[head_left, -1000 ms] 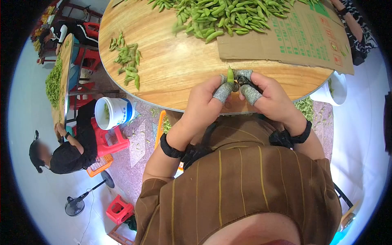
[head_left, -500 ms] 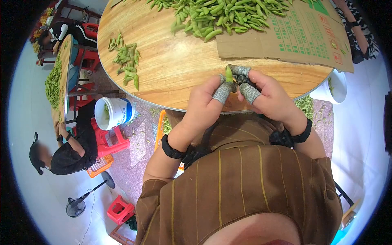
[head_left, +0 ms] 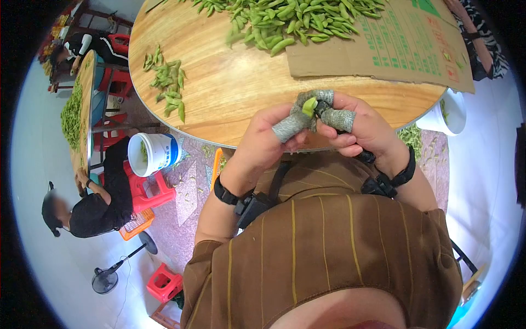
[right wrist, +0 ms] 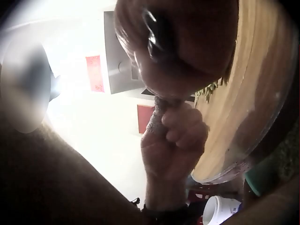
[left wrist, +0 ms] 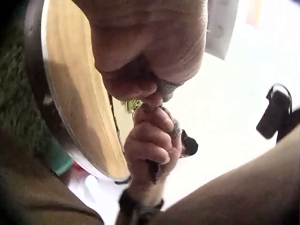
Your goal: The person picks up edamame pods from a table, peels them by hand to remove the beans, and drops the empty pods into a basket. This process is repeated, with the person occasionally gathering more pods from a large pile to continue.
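Observation:
In the head view a green pod [head_left: 310, 106] is pinched between the wrapped thumb and finger of the left hand [head_left: 272, 131], over the near table edge. The right hand [head_left: 359, 127] meets it from the right, its fingers curled round a dark tool [head_left: 364, 156] that pokes out below the palm. Grey wraps cover thumbs and forefingers of both hands. The left wrist view has the left hand [left wrist: 147, 51] above and the right hand [left wrist: 151, 145] below, fingertips together. The right wrist view shows the black tool [right wrist: 158, 37] in the right hand [right wrist: 187, 51].
A pile of pods [head_left: 290, 19] lies at the table's far side beside flattened cardboard [head_left: 372, 57]. A smaller group of pods [head_left: 170, 82] sits at the left. White buckets [head_left: 164, 153] stand on both sides below the table [head_left: 219, 98]. Other people sit at the left.
The pod has gone from upright to tilted, and less of it shows. The left hand has turned, with more of its fingers in view; the right hand's lower fingers and tool end now show.

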